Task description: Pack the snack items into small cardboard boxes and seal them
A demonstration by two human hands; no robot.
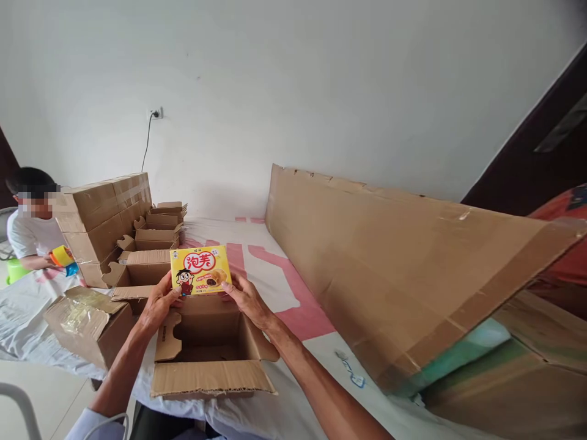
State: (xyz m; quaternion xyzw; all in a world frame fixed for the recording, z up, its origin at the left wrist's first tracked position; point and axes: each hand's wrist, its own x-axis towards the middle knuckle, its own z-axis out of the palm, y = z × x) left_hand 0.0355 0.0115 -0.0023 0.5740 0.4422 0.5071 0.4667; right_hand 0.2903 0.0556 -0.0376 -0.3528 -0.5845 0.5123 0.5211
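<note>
A yellow cream puff box (202, 269) with a cartoon figure and red lettering is held upright between my two hands. My left hand (158, 302) grips its left edge, thumb on the front face. On the right edge, my right hand (247, 299) grips it the same way. Just below and nearer to me stands an open cardboard carton (213, 376) with its flaps folded out. Its inside is dark, and the part behind the yellow box is hidden.
Several open cartons (153, 267) stand in a row behind, beside stacked closed cartons (98, 211). A taped carton (92, 321) sits at the left. One large cardboard panel (389, 263) leans along the right of the cloth-covered table (321, 360). A person (34, 232) is at the far left.
</note>
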